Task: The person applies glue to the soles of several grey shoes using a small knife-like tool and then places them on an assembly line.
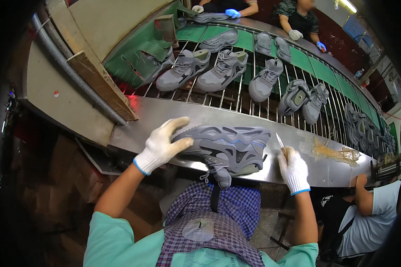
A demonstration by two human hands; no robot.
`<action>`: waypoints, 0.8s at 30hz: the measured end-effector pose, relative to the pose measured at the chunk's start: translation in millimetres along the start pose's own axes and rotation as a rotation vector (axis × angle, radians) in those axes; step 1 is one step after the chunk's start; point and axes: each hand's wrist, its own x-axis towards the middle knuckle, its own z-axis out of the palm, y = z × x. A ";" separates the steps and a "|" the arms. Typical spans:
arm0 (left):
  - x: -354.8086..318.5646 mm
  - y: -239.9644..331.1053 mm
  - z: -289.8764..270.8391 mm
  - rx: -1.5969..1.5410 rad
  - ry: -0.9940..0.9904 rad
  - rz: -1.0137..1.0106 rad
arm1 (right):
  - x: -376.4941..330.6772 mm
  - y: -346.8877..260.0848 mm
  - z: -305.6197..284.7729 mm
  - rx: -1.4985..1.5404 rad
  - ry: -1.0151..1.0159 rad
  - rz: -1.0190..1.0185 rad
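A grey lace-up sneaker [229,149] lies tipped on its side on the metal ledge, its sole toward the far side and its tongue and laces hanging toward me. My left hand [161,144], in a white knitted glove, grips the toe end with thumb and fingers apart around it. Just past the heel end, my right hand [294,170], gloved the same way, is closed on a slim pointed tool [280,140] with a light tip and a brownish handle. That tip points up and away, clear of the shoe. Its exact kind is too small to tell.
Beyond the ledge [200,116] runs a conveyor of metal rods [238,95] carrying several grey sneakers [223,71]. A machine housing [67,100] with torn green flaps stands left. Brown tape [336,152] sticks to the ledge. Gloved people work opposite; another person [370,218] sits right.
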 end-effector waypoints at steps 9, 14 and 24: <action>-16.7 -68.3 37.3 -0.379 0.134 -0.062 | 55.7 -100.8 13.2 0.546 -0.021 0.019; 6.8 -33.6 12.5 -0.546 0.188 -0.122 | -40.0 -84.6 23.8 0.647 -0.214 -0.171; 24.8 10.5 67.4 -0.620 -0.030 -0.100 | -156.6 -117.1 5.9 0.675 -0.469 -0.047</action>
